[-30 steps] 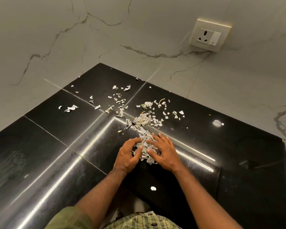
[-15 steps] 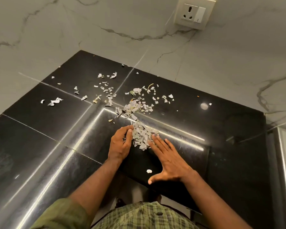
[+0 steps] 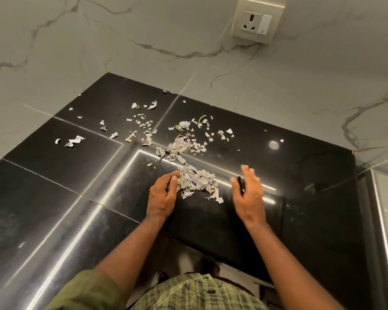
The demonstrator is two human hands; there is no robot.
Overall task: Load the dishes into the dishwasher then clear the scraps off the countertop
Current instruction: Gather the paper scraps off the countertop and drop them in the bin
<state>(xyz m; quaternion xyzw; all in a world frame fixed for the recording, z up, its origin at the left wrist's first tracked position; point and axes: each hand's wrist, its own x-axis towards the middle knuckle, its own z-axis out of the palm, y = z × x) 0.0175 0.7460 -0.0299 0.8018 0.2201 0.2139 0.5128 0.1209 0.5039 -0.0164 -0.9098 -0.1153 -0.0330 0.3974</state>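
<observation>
Scraps of torn paper (image 3: 196, 180) sit heaped near the front edge of the black surface (image 3: 300, 175), with looser bits (image 3: 143, 126) scattered back toward the marble wall (image 3: 188, 52). The left hand (image 3: 161, 195) cups the heap's left side, fingers curled against it as a stop — it holds nothing. The right hand (image 3: 248, 191), fingers straight and empty, has drawn away from the heap it touched half a second ago — likely winding up for another sweep.
</observation>
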